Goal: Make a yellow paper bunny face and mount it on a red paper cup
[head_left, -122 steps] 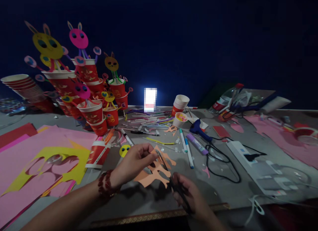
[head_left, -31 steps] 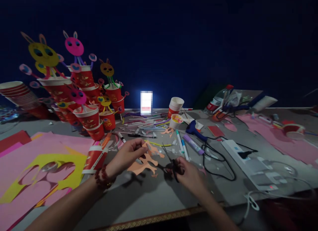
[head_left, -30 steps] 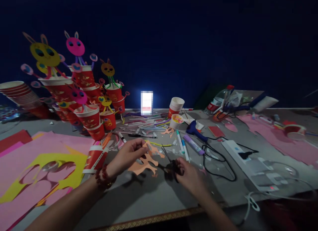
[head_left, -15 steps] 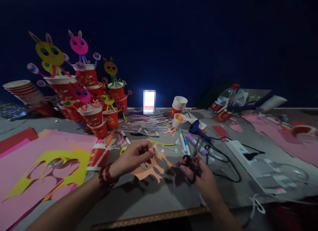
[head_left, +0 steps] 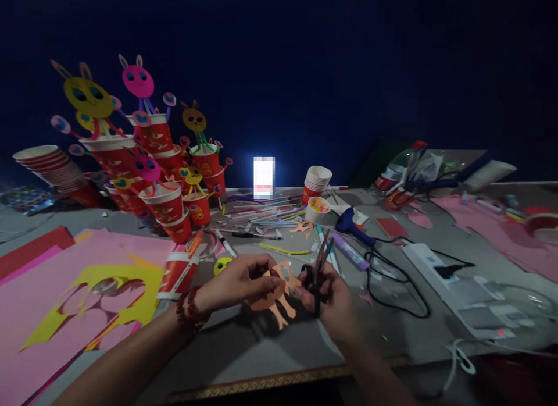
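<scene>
A piece of orange paper (head_left: 285, 289) with ragged cut-out shapes is pinched between the thumb and fingers of my left hand (head_left: 250, 284), just above the table. Black-handled scissors (head_left: 321, 260) are in my right hand (head_left: 326, 292), with their blades pointing up and away from me. My right fingertips are at the paper's right edge; whether they grip it I cannot tell. Left of my left hand lies a red paper cup (head_left: 176, 275) on its side. A yellow smiley disc (head_left: 222, 266) rests just behind that wrist.
Decorated red cups with paper rabbits (head_left: 163, 199) stand back left, beside pink paper sheets (head_left: 143, 249). Pens and sticks lie mid-table. A blue glue gun (head_left: 351, 224), its black cord (head_left: 401, 313) and a white power strip (head_left: 436, 284) are on the right.
My right hand has moved left with the scissors, up to the orange paper. My left hand has shifted slightly right with the paper, and the view has turned a little.
</scene>
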The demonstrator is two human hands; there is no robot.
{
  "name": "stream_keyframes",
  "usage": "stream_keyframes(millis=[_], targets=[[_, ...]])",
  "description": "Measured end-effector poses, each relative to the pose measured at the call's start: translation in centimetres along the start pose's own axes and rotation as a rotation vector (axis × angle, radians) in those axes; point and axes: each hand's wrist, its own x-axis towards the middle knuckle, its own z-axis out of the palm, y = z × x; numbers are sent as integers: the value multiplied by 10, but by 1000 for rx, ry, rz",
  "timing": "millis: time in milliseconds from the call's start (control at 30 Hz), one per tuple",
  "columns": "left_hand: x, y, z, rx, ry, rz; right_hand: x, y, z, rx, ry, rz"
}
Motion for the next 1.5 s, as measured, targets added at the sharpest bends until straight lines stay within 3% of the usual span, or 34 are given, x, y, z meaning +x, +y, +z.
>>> stream_keyframes(millis=[200, 367, 500, 633, 833, 1500], targets=[[2, -1, 2, -118, -28, -20, -4, 4, -1, 17, 42, 0], [-2, 8, 1, -5, 80, 64, -29, 5, -23, -53, 92, -38], [-5, 13, -3, 83, 158, 133, -63, 20, -46, -97, -108, 179], [-5, 14, -4, 180, 213, 188, -82, 36, -55, -67, -255, 378], [-5, 13, 1, 289, 203, 221, -71, 43, -41, 42, -415, 334], [-6, 9, 4, 266, 192, 198, -55, 33, -29, 13, -420, 324]])
